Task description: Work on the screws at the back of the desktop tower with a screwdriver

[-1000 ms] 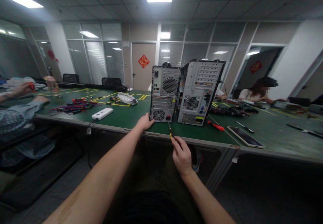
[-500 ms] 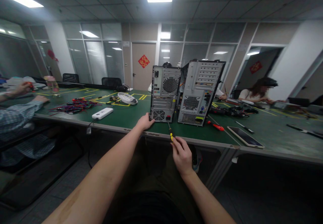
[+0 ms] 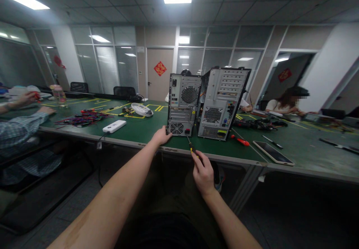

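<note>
Two computer cases stand upright side by side at the table's front edge, backs facing me. My left hand (image 3: 160, 136) grips the lower left corner of the left computer case (image 3: 182, 106); its thumb lies in front and its other fingers are partly hidden. In my right hand (image 3: 203, 172) is a black and yellow screwdriver (image 3: 191, 148), pointing up and away from me. Its tip is at the bottom edge of the case's back, just under the red power socket (image 3: 187, 131); whether it sits in a screw I cannot tell. The right computer case (image 3: 221, 103) leans slightly.
On the green table (image 3: 148, 132), a white power strip (image 3: 114, 126) and a heap of thin wires (image 3: 84, 118) lie left. To the right are a red-handled tool (image 3: 240, 140), a phone (image 3: 273, 152) and black cables (image 3: 259, 123). Other people sit at both sides.
The screwdriver's handle has turned a little in my right hand, which has shifted very slightly. My left hand and both computer cases have stayed in place.
</note>
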The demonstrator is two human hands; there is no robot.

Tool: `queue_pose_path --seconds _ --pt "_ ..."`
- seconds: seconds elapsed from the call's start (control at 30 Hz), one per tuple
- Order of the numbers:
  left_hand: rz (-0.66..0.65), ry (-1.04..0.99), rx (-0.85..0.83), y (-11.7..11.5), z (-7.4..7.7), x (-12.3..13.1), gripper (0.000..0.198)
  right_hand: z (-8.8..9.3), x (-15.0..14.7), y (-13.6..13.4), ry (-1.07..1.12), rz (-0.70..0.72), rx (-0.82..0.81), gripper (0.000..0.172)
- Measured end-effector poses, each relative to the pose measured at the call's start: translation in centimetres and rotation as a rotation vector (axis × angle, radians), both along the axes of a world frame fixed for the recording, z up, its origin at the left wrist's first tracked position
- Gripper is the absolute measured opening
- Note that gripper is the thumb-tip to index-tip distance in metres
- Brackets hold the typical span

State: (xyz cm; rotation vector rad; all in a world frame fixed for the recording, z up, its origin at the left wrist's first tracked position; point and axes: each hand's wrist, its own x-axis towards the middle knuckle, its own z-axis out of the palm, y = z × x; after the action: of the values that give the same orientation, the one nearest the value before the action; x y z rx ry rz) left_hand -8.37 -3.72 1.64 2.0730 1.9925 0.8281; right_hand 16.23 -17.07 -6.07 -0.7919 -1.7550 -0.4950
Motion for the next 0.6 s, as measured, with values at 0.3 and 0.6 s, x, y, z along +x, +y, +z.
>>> queue_pose_path --seconds 0.3,0.6 --pt "-0.007 0.003 0.004 -0.17 0.14 0.03 0.058 0.37 -0.65 -0.39 0.068 -0.006 -0.015 0.036" --pt "-0.002 -0.003 0.003 -0.14 0.13 0.05 0.059 0.07 -0.02 -0.01 0.014 -0.01 0.013 0.046"
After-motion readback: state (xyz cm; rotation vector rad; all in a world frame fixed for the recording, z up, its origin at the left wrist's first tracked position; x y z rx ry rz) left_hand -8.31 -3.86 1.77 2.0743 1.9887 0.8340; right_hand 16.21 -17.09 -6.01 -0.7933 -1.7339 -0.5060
